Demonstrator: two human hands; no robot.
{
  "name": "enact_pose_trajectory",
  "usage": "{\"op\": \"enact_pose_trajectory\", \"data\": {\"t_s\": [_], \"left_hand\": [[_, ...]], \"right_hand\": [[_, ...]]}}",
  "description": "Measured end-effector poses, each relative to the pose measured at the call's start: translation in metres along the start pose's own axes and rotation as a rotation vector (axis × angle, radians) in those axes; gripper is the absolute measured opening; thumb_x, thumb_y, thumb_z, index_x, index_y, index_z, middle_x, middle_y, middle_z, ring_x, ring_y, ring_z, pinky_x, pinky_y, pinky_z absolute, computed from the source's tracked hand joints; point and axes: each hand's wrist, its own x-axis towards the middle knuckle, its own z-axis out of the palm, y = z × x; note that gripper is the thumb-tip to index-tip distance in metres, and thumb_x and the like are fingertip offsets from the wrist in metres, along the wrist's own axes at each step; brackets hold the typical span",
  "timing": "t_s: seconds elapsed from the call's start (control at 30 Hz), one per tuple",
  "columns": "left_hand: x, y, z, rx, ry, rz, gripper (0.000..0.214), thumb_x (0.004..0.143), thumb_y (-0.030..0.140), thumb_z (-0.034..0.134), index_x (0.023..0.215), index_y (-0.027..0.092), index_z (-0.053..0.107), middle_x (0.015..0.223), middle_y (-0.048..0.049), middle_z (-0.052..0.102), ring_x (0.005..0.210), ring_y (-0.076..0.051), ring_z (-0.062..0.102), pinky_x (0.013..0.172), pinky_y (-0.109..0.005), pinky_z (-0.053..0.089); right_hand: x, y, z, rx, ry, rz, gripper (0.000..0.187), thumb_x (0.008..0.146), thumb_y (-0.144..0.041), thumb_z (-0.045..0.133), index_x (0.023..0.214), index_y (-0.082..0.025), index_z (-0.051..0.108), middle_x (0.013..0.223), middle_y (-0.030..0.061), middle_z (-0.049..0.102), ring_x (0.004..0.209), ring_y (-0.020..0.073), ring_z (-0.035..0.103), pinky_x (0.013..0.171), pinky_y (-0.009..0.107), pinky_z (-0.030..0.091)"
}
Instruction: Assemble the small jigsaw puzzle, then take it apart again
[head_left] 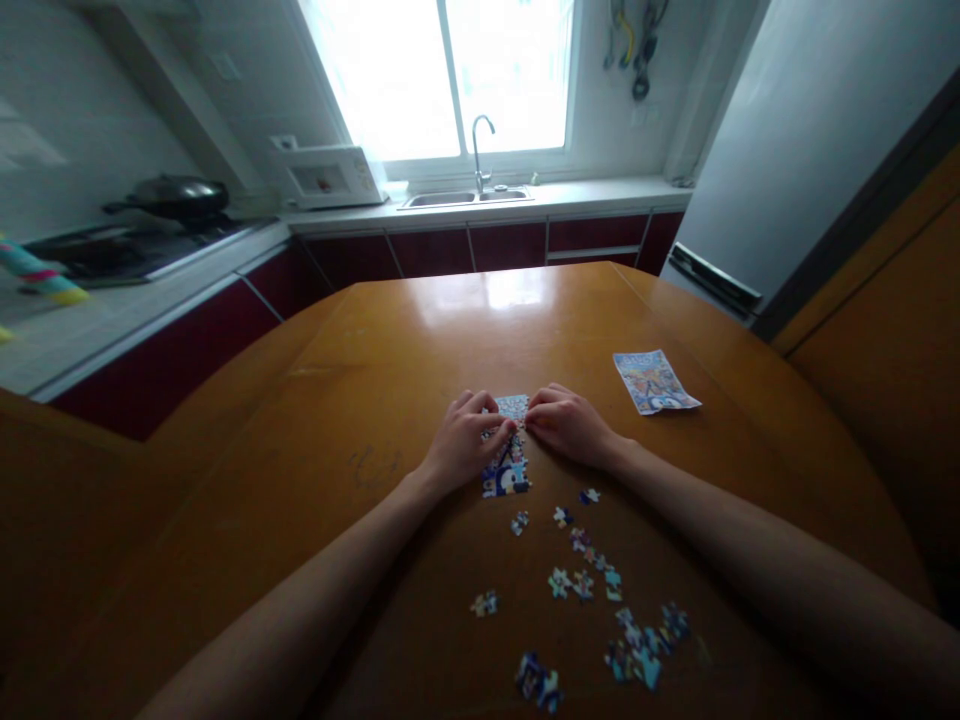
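A: Position of partial puzzle?
B: On table, partly under left hand, beside right hand. Both with fingers curled — cannot tell whether gripping.
A: Handling?
B: Likely light, stiff, weak at joints — hold by outer edges.

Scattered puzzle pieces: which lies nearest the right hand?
The blue-and-white piece just below the right hand, highest of the scattered ones in the picture; the others lie lower.
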Motion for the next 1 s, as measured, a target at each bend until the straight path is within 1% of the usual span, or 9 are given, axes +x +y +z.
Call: {"op": "enact_pose_trajectory", "data": {"t_s": [0.27,0.37,0.47,0.53,0.6,0.77,1.0], "left_hand": [[0.000,0.001,0.000,-0.008,-0.005,-0.004,0.033,0.097,0.038,0.052,0.077,0.021,0.073,0.091,-0.0042,0.059,0.092,-0.019,0.050,0.085,-0.035,0.044],[0.000,0.001,0.001,-0.025,-0.001,0.001,0.025,0.096,0.035,0.053,0.088,0.023,0.073,0.093,-0.0044,0.058,0.094,-0.020,0.050,0.088,-0.035,0.044],[0.000,0.002,0.001,-0.034,0.012,-0.011,0.019,0.095,0.031,0.054,0.103,0.025,0.071,0.096,-0.0047,0.056,0.099,-0.021,0.049,0.091,-0.037,0.044],[-0.001,0.002,0.002,-0.033,0.009,-0.015,0.019,0.095,0.030,0.055,0.106,0.025,0.070,0.098,-0.0049,0.055,0.101,-0.022,0.048,0.093,-0.038,0.044],[-0.001,0.002,0.001,-0.030,-0.004,-0.008,0.020,0.095,0.031,0.055,0.106,0.026,0.070,0.100,-0.0051,0.055,0.101,-0.022,0.047,0.094,-0.038,0.044],[-0.003,0.002,0.001,-0.027,-0.032,0.007,0.023,0.096,0.035,0.054,0.110,0.031,0.071,0.103,-0.0054,0.053,0.102,-0.023,0.045,0.095,-0.039,0.043],[-0.003,0.004,0.001,-0.004,-0.065,0.012,0.024,0.096,0.037,0.053,0.111,0.033,0.072,0.103,-0.0055,0.052,0.102,-0.023,0.044,0.095,-0.041,0.043]], "right_hand": [[0.000,-0.005,-0.005,-0.017,-0.017,-0.002,0.013,0.086,-0.013,0.062,0.082,-0.021,0.073,0.094,0.0061,0.065,0.095,0.0202,0.055,0.084,0.034,0.048],[0.000,-0.004,-0.004,0.006,-0.011,0.001,0.014,0.085,-0.011,0.062,0.083,-0.021,0.072,0.095,0.0061,0.064,0.096,0.0203,0.055,0.084,0.034,0.048],[0.000,0.000,-0.002,0.037,0.079,0.044,0.014,0.085,-0.011,0.062,0.085,-0.020,0.072,0.094,0.0064,0.064,0.094,0.0204,0.055,0.083,0.035,0.048],[0.000,0.003,0.000,0.047,0.143,0.084,0.014,0.085,-0.010,0.062,0.087,-0.020,0.072,0.093,0.0067,0.063,0.093,0.0206,0.056,0.083,0.035,0.048],[0.000,0.005,0.001,0.046,0.163,0.104,0.016,0.084,-0.008,0.061,0.087,-0.020,0.072,0.092,0.0065,0.063,0.092,0.0206,0.056,0.083,0.035,0.048],[-0.001,0.005,0.001,0.037,0.101,0.089,0.023,0.082,-0.003,0.060,0.083,-0.021,0.073,0.092,0.0055,0.063,0.093,0.0200,0.055,0.082,0.034,0.047],[0.000,0.003,0.000,0.025,0.052,0.071,0.014,0.084,-0.013,0.067,0.079,-0.023,0.075,0.095,0.0056,0.063,0.094,0.0201,0.054,0.082,0.034,0.046]]}}
